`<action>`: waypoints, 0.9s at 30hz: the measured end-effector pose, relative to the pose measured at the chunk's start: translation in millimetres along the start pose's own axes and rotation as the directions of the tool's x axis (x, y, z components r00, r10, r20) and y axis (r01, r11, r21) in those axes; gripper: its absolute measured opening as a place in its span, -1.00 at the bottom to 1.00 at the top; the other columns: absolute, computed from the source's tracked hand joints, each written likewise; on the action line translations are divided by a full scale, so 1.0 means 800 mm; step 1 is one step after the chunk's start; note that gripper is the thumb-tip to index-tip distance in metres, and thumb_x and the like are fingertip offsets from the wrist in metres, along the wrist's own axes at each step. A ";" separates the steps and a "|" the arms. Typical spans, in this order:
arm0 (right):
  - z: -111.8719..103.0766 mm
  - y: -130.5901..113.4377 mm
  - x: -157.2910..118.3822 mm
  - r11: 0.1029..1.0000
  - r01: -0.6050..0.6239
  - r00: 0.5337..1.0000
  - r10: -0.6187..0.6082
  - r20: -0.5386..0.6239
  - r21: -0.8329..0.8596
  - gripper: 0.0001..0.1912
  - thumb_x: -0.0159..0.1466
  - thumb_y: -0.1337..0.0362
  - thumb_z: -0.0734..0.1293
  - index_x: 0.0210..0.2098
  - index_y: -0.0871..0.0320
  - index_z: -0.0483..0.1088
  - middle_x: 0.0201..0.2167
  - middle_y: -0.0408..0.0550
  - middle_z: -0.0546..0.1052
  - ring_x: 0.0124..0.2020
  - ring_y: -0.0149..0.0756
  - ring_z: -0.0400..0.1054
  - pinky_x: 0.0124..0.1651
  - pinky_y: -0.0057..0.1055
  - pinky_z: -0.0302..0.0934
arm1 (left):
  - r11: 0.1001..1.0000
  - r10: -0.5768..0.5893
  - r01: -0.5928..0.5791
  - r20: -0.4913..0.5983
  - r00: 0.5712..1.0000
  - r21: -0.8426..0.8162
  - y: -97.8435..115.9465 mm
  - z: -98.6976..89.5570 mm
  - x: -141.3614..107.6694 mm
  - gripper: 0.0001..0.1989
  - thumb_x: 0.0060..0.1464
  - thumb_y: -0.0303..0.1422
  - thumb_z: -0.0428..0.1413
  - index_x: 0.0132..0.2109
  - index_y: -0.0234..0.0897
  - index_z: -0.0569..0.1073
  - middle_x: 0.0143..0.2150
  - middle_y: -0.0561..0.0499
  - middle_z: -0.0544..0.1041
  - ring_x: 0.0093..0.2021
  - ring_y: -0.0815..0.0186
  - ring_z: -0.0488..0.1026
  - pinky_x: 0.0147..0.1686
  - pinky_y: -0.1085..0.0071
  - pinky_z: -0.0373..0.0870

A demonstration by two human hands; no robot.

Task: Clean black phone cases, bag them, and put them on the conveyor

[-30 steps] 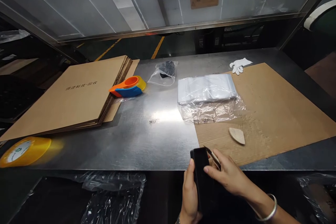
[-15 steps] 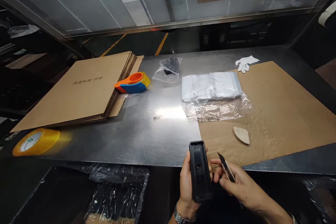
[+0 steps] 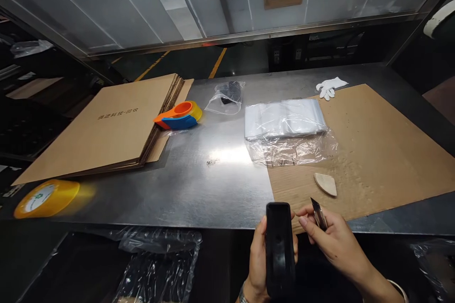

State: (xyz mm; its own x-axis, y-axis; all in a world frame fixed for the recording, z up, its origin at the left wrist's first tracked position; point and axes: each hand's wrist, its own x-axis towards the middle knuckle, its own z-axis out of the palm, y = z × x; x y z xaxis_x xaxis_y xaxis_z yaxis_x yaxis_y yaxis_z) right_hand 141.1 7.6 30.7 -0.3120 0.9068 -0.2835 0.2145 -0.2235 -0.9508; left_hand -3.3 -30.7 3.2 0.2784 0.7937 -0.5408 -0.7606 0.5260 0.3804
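With left fingers [image 3: 262, 227], gripping black case [image 3: 279, 251] around its long sides, lengthwise fore-and-aft, near front edge of tabletop [image 3: 170, 184]; with right fingers [image 3: 313, 229], pinching dark blade [image 3: 319, 214] just right of case.

Factory-like workshop, metal workbench [image 3: 185, 194], stacked cardboard [image 3: 121, 125], tape dispenser [image 3: 179, 122], clear plastic packaging [image 3: 286, 118]; yellow floor lines [image 3: 218, 62] beyond

It's one head-worn cam, looking forward and down across the grey metal workbench [image 3: 185, 189] from its near edge. Bare left hand [image 3: 256, 260] and bare right hand [image 3: 336, 241] sit pretty close to the lens, far edge well back.
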 end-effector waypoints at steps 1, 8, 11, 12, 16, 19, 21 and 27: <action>-0.001 -0.002 0.001 1.000 0.011 1.000 -0.011 -0.016 -0.010 -0.68 0.26 0.05 0.23 -0.24 0.19 0.37 -0.54 -0.17 0.39 -0.53 -0.43 0.25 -0.47 -0.48 0.13 | 1.000 -0.013 0.013 0.010 1.000 0.009 -0.001 0.000 0.000 -0.39 0.12 0.00 -0.18 -0.06 -0.45 0.45 -0.61 -0.05 0.41 -0.65 0.39 0.29 -0.64 0.52 0.15; -0.007 -0.009 0.017 1.000 0.005 0.995 -0.004 0.099 -0.005 -0.65 0.26 0.04 0.21 -0.18 0.19 0.38 -0.48 -0.14 0.42 -0.44 -0.36 0.33 -0.43 -0.49 0.22 | 0.989 -0.063 0.056 0.049 0.997 0.136 -0.013 -0.006 0.001 -0.30 0.06 0.09 -0.19 -0.58 -0.46 0.45 -0.67 -0.10 0.39 -0.69 0.41 0.30 -0.70 0.55 0.15; -0.010 -0.010 0.021 0.997 0.044 0.986 -0.034 0.164 -0.058 -0.64 0.28 0.04 0.19 -0.39 0.21 0.40 -0.56 -0.19 0.34 -0.54 -0.46 0.22 -0.54 -0.55 0.11 | 0.982 -0.096 0.091 0.025 0.995 0.166 -0.016 -0.007 0.001 -0.28 0.04 0.12 -0.19 -0.58 -0.48 0.46 -0.69 -0.09 0.37 -0.70 0.42 0.29 -0.70 0.55 0.14; -0.010 -0.010 0.021 0.996 0.056 0.983 -0.041 0.182 -0.077 -0.63 0.28 0.05 0.18 -0.42 0.21 0.39 -0.58 -0.20 0.32 -0.57 -0.48 0.18 -0.56 -0.55 0.07 | 0.979 -0.108 0.102 0.024 0.994 0.177 -0.016 -0.007 0.002 -0.27 0.03 0.13 -0.19 -0.59 -0.49 0.46 -0.70 -0.09 0.36 -0.70 0.42 0.28 -0.70 0.54 0.13; -0.010 -0.008 0.017 0.978 0.110 0.991 -0.094 0.094 -0.176 -0.71 0.28 0.11 0.20 -0.31 0.19 0.44 -0.59 -0.21 0.36 -0.58 -0.46 0.21 -0.55 -0.53 0.08 | 0.968 -0.159 0.150 0.029 0.987 0.203 -0.017 -0.007 0.004 -0.25 -0.05 0.18 -0.15 -0.63 -0.48 0.45 -0.71 -0.09 0.35 -0.70 0.41 0.28 -0.70 0.53 0.11; -0.007 -0.009 0.009 0.962 0.166 0.982 -0.182 -0.054 -0.217 -0.78 0.26 0.20 0.24 -0.17 0.13 0.43 -0.45 -0.16 0.49 -0.49 -0.40 0.34 -0.44 -0.51 0.20 | 0.974 -0.150 0.150 -0.013 0.989 0.169 -0.018 -0.006 0.005 -0.28 -0.06 0.18 -0.11 -0.61 -0.47 0.46 -0.69 -0.07 0.36 -0.70 0.43 0.26 -0.70 0.53 0.10; -0.003 -0.011 0.004 0.946 0.239 0.965 -0.256 -0.053 -0.220 -0.82 0.26 0.25 0.24 -0.20 0.09 0.45 -0.38 -0.15 0.54 -0.40 -0.38 0.40 -0.35 -0.51 0.25 | 0.982 -0.113 0.115 -0.024 0.993 0.150 -0.018 -0.005 0.003 -0.31 0.00 0.13 -0.12 -0.59 -0.46 0.46 -0.69 -0.07 0.37 -0.68 0.42 0.27 -0.67 0.52 0.13; 0.015 -0.008 0.000 0.886 0.357 0.925 -0.379 -0.018 -0.298 -0.81 0.26 0.34 0.23 -0.19 0.11 0.45 -0.32 -0.10 0.57 -0.34 -0.34 0.45 -0.33 -0.50 0.30 | 0.964 0.203 -0.165 -0.181 0.962 0.206 -0.017 -0.009 -0.003 -0.65 0.00 -0.12 0.12 -0.26 -0.36 0.55 -0.33 -0.08 0.54 -0.19 0.17 0.42 -0.09 0.30 0.26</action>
State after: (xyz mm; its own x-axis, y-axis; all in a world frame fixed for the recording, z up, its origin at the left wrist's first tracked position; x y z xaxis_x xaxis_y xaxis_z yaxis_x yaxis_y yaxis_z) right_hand 128.6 5.1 35.3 -0.3534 0.9301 0.0999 0.3542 0.2319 -0.9060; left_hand 2.3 -42.0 -5.9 0.0069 0.8154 -0.5788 -0.6588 0.4392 0.6108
